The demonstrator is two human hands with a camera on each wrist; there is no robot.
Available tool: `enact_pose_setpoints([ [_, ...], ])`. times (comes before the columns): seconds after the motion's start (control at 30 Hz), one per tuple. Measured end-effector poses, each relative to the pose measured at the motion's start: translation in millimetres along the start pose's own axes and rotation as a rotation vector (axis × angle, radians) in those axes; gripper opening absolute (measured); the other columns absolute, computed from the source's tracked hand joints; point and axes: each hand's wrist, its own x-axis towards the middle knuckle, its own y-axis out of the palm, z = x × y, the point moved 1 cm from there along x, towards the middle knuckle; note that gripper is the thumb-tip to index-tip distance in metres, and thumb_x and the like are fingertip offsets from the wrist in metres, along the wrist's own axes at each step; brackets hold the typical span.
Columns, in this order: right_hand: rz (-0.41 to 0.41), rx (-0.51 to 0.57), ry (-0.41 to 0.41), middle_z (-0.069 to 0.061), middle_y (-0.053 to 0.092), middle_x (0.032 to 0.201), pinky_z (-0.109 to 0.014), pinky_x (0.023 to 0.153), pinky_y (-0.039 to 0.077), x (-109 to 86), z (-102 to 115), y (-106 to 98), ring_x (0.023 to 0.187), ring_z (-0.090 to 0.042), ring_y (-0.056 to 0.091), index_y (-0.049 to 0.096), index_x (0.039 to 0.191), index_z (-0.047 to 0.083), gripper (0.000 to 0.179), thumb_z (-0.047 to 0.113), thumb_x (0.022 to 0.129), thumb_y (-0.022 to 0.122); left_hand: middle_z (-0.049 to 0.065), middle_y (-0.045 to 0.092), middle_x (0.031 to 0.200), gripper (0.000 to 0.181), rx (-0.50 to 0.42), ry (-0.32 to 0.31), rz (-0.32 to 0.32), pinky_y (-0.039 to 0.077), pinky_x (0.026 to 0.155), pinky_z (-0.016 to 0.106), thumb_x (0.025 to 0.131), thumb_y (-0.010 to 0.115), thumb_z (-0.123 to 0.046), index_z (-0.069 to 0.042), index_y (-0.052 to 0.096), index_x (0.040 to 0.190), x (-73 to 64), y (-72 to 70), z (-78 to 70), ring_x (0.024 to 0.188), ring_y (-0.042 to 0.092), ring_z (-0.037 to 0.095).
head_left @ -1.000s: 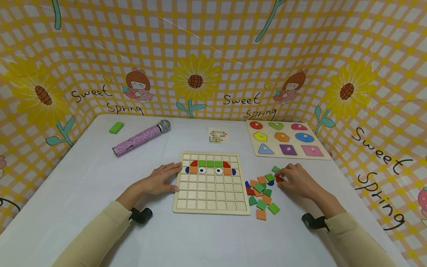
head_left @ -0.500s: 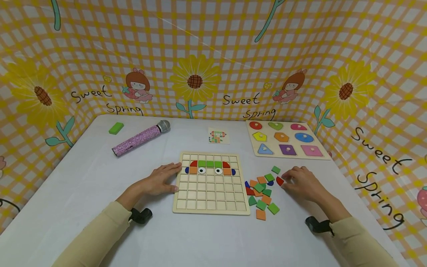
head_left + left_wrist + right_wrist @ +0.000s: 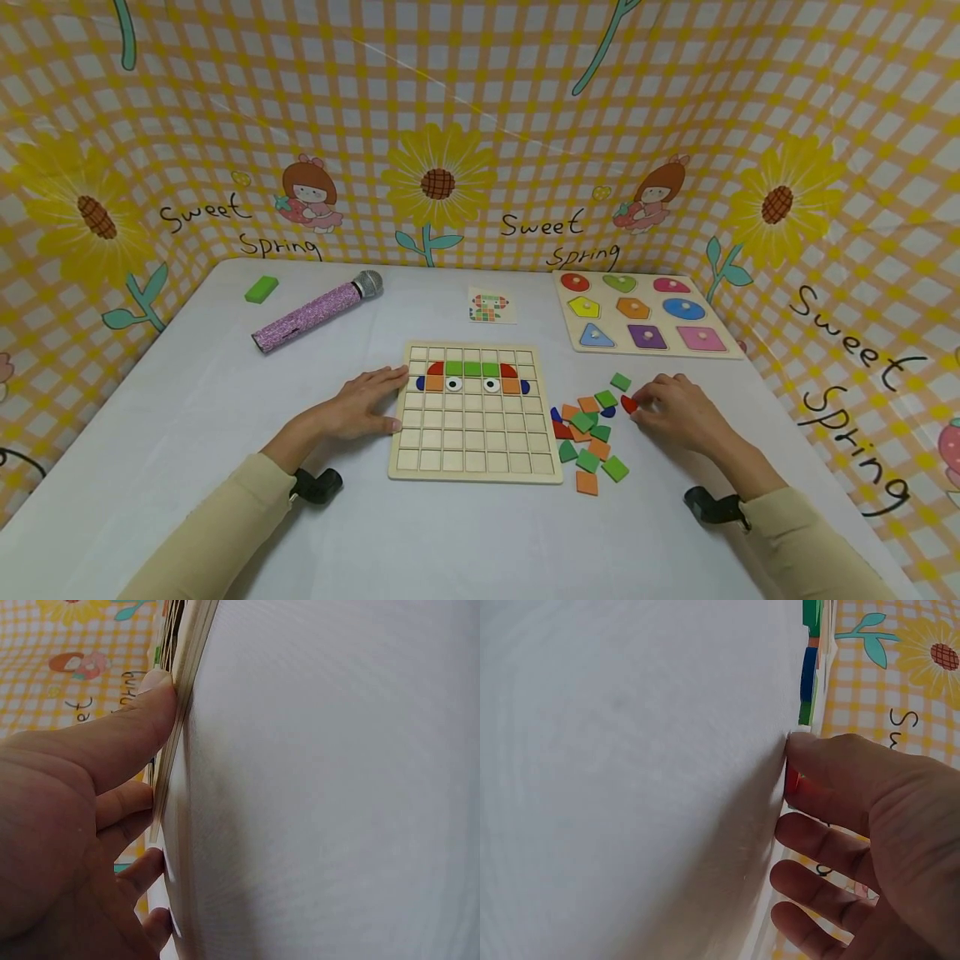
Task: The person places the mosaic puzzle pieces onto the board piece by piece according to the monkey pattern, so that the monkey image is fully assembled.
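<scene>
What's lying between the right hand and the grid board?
A scattered pile of loose tiles, mostly green and orange, lies between the right hand and the grid board, as the head view shows.

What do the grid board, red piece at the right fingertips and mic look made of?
Grid board: probably wood or plywood, matte; pale tan, lines along its edge.
Red piece: painted wood or plastic, can't tell; smooth-looking solid colour.
Mic head: likely metal, silvery grey, mesh-like.
Mic handle: glittery pink covering, speckled; core hidden.
</scene>
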Motion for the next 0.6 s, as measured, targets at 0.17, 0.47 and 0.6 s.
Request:
enact_pose_setpoints([
  [0.17,0.005,0.027,0.002,-0.008,0.065,0.093,-0.040,0.076,0.046,1.1,1.0,-1.5,0.090,-0.026,0.052,0.072,0.099,0.005,0.024,0.018,0.080,0.072,0.013,0.018,0.158,0.076,-0.004,-0.004,0.002,0.011,0.112,0.065,0.088,0.065,-0.031,-0.004,0.027,0.148,0.3,0.1,0.4,0.145,0.012,0.040],
  [0.47,0.000,0.083,-0.038,-0.008,0.066,0.099,-0.043,0.082,0.047,15.6,48.3,-7.0,0.095,-0.023,0.050,0.071,0.105,0.007,0.026,0.018,0.081,0.072,0.012,0.018,0.159,0.076,-0.005,-0.017,0.006,0.011,0.112,0.065,0.088,0.065,-0.031,-0.005,0.026,0.149,0.0,0.1,-0.4,0.145,0.012,0.040],
  [0.6,-0.007,0.106,-0.103,-0.006,0.067,0.100,-0.041,0.082,0.048,28.3,82.0,-4.3,0.095,-0.021,0.050,0.071,0.105,0.010,0.027,0.021,0.080,0.074,0.013,0.018,0.159,0.077,-0.009,-0.023,0.007,0.011,0.112,0.065,0.088,0.065,-0.031,-0.005,0.026,0.149,-0.6,0.4,-0.2,0.145,0.012,0.040],
])
